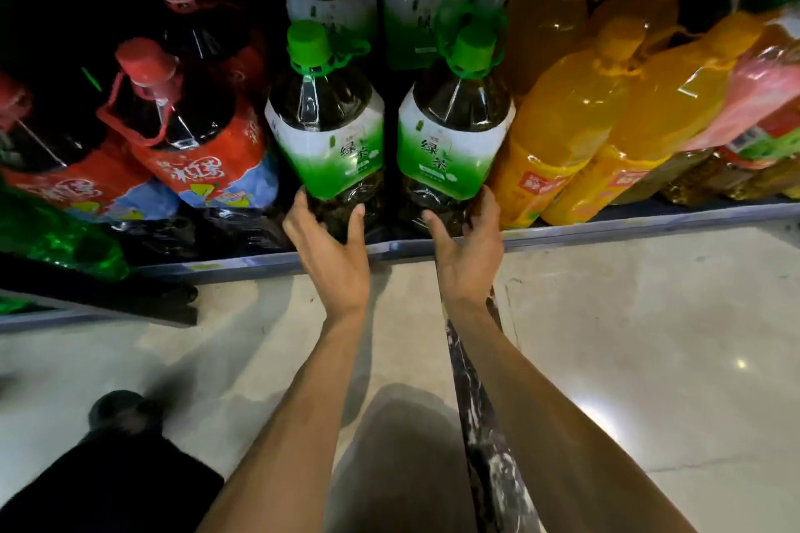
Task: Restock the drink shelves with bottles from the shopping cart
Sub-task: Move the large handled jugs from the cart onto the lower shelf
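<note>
Left hand (pixel 331 240): fingers and thumb curl round the base of the left green bottle (pixel 327 134).
Right hand (pixel 469 240): grips the base of the right green bottle (pixel 452 134).
Bottles: both upright at the shelf (pixel 606 225) front, between red bottles (pixel 203 160) and orange bottles (pixel 562 130).
Progress: this pair seems nearly placed, with only letting go left. The cart is out of view, so remaining stock is unknown.
</note>
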